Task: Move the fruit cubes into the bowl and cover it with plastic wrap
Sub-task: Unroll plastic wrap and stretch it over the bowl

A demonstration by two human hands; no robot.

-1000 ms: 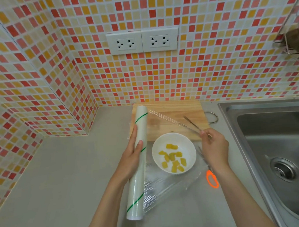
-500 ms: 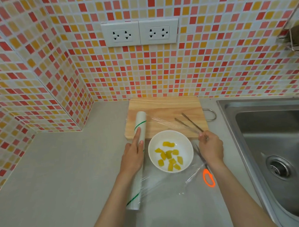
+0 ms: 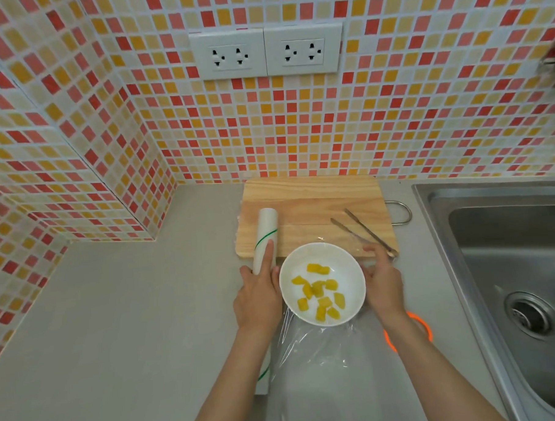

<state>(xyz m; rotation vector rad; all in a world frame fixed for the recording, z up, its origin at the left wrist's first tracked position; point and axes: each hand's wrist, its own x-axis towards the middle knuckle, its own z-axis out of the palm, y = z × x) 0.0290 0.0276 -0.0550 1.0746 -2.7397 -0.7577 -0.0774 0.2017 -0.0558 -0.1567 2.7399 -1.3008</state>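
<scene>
A white bowl (image 3: 348, 267) holding several yellow fruit cubes (image 3: 319, 292) sits on the grey counter just in front of the wooden cutting board (image 3: 311, 202). My left hand (image 3: 257, 297) presses down on the white plastic wrap roll (image 3: 264, 236), which lies lengthwise left of the bowl. My right hand (image 3: 382, 282) rests against the bowl's right side, fingers pinching the clear film's edge. The clear film (image 3: 320, 351) spreads over the counter in front of the bowl; whether it lies over the bowl I cannot tell.
Metal tongs (image 3: 363, 232) lie on the board's right part. Orange-handled scissors (image 3: 422, 326) lie under my right forearm. A steel sink (image 3: 510, 263) is at the right. Tiled walls close the back and left, with two white sockets (image 3: 266, 51).
The roll has come down flat onto the counter under my left hand. My right hand has dropped from above the board to the bowl's right side, bringing the film down.
</scene>
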